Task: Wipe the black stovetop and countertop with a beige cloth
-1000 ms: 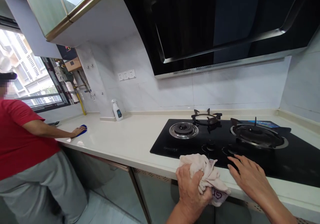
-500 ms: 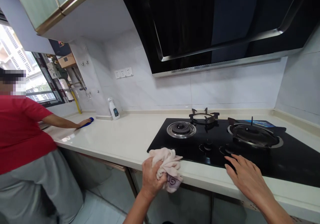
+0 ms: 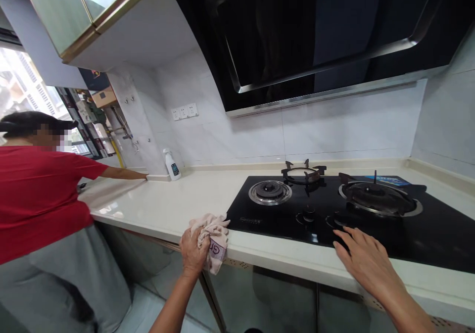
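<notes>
Left hand [image 3: 193, 251] is closed around a pale pink cloth [image 3: 212, 236] at front edge of the surface [image 3: 200, 189], nine o'clock from the right hand [image 3: 365, 259], whose fingers spread, holding nothing, by the hob [image 3: 322, 199].

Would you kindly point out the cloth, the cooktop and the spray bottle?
Cloth [image 3: 214, 233], head view: its crumpled middle.
Cooktop [image 3: 321, 198], head view: bare black surface near its middle.
Spray bottle [image 3: 171, 166], head view: its upright body.

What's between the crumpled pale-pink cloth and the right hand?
Head view: the white countertop's front strip runs between right hand and cloth, bordered behind by the black glass hob.
</notes>
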`<control>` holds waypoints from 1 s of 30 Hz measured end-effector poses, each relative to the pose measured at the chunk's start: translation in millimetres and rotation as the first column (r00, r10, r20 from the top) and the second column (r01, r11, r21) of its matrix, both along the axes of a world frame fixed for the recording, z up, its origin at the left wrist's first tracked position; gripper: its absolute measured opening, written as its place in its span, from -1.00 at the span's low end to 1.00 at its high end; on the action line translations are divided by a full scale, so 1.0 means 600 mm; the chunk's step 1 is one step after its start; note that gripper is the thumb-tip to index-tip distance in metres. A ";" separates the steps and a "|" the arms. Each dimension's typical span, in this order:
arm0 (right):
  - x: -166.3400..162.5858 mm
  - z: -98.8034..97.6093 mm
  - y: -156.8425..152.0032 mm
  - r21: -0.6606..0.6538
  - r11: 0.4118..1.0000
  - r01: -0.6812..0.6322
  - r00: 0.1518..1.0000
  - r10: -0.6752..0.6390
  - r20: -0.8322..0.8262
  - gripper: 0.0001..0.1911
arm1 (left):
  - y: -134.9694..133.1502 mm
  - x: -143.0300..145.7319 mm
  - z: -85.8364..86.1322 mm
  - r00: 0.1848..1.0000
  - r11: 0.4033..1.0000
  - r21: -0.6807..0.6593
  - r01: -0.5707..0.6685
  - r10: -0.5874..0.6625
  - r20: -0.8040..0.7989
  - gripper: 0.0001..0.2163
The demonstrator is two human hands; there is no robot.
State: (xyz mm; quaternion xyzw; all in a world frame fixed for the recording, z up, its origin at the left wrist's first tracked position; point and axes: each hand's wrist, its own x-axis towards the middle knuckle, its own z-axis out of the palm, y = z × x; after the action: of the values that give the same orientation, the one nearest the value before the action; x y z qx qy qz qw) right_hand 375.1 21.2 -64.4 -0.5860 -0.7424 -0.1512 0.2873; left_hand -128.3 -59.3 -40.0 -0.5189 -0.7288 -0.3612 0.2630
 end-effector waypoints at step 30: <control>-0.001 0.008 -0.006 0.003 1.000 -0.011 1.000 0.011 0.022 -0.45 | -0.009 0.541 0.004 0.819 0.790 -0.249 0.561 -0.574 0.025 -0.63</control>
State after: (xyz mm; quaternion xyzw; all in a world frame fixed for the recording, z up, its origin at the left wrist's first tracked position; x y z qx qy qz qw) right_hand 374.8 17.9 -59.8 -0.5798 -0.7485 -0.1575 0.2808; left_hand 196.0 -64.7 -37.8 -0.7510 -0.5713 -0.3170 0.0951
